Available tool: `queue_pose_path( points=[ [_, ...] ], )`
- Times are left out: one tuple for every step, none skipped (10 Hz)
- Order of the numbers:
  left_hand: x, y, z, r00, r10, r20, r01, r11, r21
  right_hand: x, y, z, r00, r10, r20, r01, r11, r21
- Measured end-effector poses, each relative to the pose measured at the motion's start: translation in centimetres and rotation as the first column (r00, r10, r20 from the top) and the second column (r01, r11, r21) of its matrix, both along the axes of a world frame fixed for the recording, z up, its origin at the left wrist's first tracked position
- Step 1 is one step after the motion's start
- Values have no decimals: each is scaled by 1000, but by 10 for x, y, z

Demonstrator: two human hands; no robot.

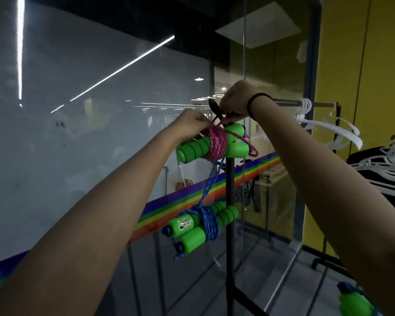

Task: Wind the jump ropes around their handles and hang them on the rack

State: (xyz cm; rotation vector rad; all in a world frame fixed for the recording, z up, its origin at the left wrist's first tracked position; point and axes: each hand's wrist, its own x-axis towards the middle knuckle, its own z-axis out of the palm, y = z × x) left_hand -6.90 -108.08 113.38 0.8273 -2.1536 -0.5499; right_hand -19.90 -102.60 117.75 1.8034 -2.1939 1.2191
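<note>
One pink rope (216,143), wound on handles (192,151): left grip (189,123) pinching coil, right grip (235,100) pinching loop beside hook (213,107), for hanging.

Two bare forearms, uncovered all the way to the frame edge. Thin black elastic band (249,109) sits round the right wrist, just behind the right hand (234,100). Left hand (191,124) and wrist bare.
</note>
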Motion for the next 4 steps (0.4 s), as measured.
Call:
queue_pose_path(
  points=[
    [4, 10, -11, 999, -41, 27, 37, 990, 134, 7, 6, -11, 985, -129, -118, 124, 991, -54],
    [8, 21, -21, 999, -49, -18, 51, 984, 172, 19, 17, -34, 956, -205, -212, 189, 977, -94],
    [15, 33, -35, 994, -58, -89, 70, 989, 132, 32, 34, -59, 948, -189, -257, 188, 982, -28],
    [27, 45, -43, 983, 31, -178, -23, 999, 46, 47, 56, -68, 951, -166, -263, 140, 983, -116]
  ],
)
